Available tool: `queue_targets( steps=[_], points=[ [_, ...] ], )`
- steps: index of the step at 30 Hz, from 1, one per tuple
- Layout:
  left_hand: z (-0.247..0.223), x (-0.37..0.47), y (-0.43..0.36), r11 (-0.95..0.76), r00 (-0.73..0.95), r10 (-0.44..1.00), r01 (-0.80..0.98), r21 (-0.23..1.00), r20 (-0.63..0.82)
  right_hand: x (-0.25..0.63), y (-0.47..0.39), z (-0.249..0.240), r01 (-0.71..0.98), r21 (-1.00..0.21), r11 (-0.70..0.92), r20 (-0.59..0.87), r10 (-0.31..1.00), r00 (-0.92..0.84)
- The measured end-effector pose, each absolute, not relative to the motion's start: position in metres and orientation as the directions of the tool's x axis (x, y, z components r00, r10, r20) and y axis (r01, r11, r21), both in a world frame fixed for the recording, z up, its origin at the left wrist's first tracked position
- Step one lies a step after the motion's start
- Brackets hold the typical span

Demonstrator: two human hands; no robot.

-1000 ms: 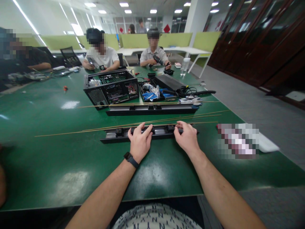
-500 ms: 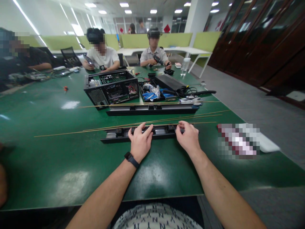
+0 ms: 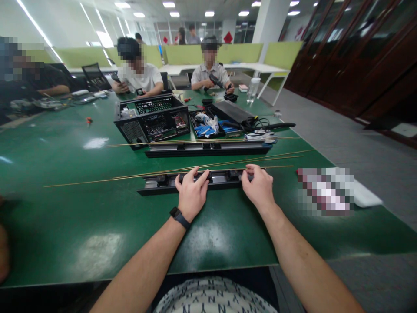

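Observation:
A long black channel-shaped rail (image 3: 224, 184) with a shiny inner strip and several dark blocks lies across the green table in front of me. My left hand (image 3: 192, 187) is closed over its middle, fingers bent around a dark block inside. Toward the right end, my right hand (image 3: 259, 182) has thumb and fingers pinched together at the rail. What lies between those fingertips is hidden. Thin brass-coloured rods (image 3: 97, 181) stretch along the far side of the rail, passing behind both hands. A second black rail (image 3: 208, 152) with similar blocks lies parallel, farther away.
Behind the rails stand an open black computer case (image 3: 151, 119) and a black tray (image 3: 195, 130) with blue-and-white gloves. Cables (image 3: 257, 124) lie to the right. A white object (image 3: 366, 191) rests near the right edge. Other people work across the table, one holding a power drill (image 3: 216, 81).
One thin rod has slid slightly left past the rail. My right hand has shifted a touch to the right, while my left hand stays in place.

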State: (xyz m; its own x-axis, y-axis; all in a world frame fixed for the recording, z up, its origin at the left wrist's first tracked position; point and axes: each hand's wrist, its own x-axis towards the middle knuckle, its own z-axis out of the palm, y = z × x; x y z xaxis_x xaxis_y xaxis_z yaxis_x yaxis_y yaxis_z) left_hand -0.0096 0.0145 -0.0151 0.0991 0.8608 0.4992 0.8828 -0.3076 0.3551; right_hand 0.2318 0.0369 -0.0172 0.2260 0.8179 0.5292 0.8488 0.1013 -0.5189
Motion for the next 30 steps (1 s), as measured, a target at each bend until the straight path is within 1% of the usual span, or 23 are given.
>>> queue_targets(
  steps=[10, 18, 21, 30],
  points=[
    [-0.0161, -0.0101, 0.0151, -0.307, 0.100, 0.861, 0.884, 0.353, 0.499, 0.2277, 0.0358, -0.0195, 0.848, -0.501, 0.175, 0.540, 0.829, 0.148],
    [-0.0169, -0.0108, 0.0152, -0.319, 0.108, 0.855, 0.881, 0.350, 0.507, 0.2308, 0.0364, -0.0177, 0.847, -0.522, 0.105, 0.526, 0.821, 0.223],
    [-0.0168, -0.0106, 0.0151, -0.313, 0.108, 0.859, 0.884, 0.347, 0.501, 0.2313, 0.0368, -0.0176, 0.851, -0.515, 0.101, 0.524, 0.823, 0.219],
    [-0.0156, -0.0096, 0.0150, -0.309, 0.107, 0.862, 0.886, 0.346, 0.495, 0.2262, 0.0351, -0.0194, 0.847, -0.501, 0.178, 0.538, 0.831, 0.144]
  ],
)
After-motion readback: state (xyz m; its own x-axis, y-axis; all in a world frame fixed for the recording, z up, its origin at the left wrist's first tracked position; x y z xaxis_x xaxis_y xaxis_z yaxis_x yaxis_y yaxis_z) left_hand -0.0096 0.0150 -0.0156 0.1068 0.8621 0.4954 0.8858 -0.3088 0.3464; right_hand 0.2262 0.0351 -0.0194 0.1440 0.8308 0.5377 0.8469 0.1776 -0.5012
